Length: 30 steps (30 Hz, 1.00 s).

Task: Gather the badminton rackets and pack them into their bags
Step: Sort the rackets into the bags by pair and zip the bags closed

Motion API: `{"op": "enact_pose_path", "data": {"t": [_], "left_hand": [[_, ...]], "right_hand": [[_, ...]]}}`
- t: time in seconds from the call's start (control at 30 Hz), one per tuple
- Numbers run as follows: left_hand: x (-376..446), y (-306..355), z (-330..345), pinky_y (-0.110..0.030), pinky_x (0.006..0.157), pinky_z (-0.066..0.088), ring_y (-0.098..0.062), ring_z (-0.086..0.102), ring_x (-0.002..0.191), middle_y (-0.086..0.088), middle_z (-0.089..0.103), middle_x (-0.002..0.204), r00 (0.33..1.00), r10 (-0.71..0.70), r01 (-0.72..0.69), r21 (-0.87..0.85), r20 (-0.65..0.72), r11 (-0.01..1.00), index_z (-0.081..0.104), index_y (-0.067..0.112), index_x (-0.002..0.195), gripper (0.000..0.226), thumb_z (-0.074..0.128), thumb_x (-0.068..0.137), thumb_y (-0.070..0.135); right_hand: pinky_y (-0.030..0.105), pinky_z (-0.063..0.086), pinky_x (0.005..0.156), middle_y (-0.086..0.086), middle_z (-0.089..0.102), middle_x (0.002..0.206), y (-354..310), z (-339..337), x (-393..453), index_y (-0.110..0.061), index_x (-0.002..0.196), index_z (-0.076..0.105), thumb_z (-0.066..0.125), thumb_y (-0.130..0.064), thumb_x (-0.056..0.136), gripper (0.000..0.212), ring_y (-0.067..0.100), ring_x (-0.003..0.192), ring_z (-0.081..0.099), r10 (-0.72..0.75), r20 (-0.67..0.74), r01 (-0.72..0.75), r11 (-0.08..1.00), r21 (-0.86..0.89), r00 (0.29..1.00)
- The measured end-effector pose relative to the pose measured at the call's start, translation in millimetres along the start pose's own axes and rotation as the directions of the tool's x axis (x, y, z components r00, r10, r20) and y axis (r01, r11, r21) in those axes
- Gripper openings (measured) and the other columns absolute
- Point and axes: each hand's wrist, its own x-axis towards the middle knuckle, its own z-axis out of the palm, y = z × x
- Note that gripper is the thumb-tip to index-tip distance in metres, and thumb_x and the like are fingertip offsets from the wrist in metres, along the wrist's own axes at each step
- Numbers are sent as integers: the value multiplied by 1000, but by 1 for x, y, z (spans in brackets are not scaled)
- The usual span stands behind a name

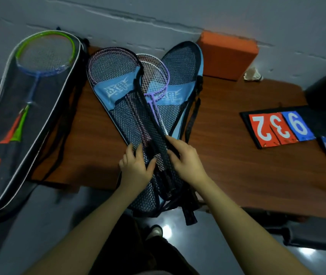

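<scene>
This looks like a storage or equipment corner of a sports hall rather than a home. A plain wooden table (pixel 237 165) stands against a rough, cracked grey wall (pixel 158 14) over a glossy dark floor (pixel 45 225) that reflects ceiling lights. Sports gear covers the table: racket bags (pixel 118 116), rackets (pixel 154 80), a shuttlecock (pixel 252 74), a flip scoreboard (pixel 279 127) with red and blue number cards, and an orange foam block (pixel 227 56).
</scene>
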Motion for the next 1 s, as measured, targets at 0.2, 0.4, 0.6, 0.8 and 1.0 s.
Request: {"op": "enact_pose_path", "data": {"t": [0.2,0.4,0.6,0.8,1.0], "left_hand": [[-2,7,-6,-49,97,31,-37,39,121,-20,40,135,994,-87,76,-139,-70,987,37,4,136,88,26,76,67],[-5,7,-20,-31,95,39,-23,45,116,-7,35,137,973,-227,179,-510,-33,841,29,11,142,75,64,82,42],[-2,0,-28,-30,80,51,-15,56,84,-8,48,127,948,-277,122,-626,-155,770,41,11,136,54,60,85,4],[-13,-10,-32,-19,69,47,-15,58,84,-10,53,124,957,-241,92,-617,-162,781,48,13,130,47,57,86,3],[-16,-18,-39,-9,60,42,-11,55,80,-1,50,120,948,-289,182,-515,-134,838,48,18,128,45,55,85,8]], "right_hand": [[36,47,99,1,59,128,-17,-14,-6,-9,133,51,54,-9,92,40,10,118,55,30,-91,-9,975,223,995],[35,46,100,4,60,127,-23,-16,-14,-7,129,54,55,-8,92,38,11,119,55,94,-138,-43,940,340,986],[38,46,99,1,59,127,-20,-4,-18,-15,135,47,55,-12,92,44,13,117,54,149,-104,-109,941,321,983],[40,47,95,1,55,130,-15,13,-14,-22,140,40,58,-18,91,52,19,116,53,120,-86,-111,989,99,989],[40,50,82,5,59,117,-19,31,-5,-20,136,45,55,-18,92,45,23,99,58,108,-85,-110,994,-22,991]]}}
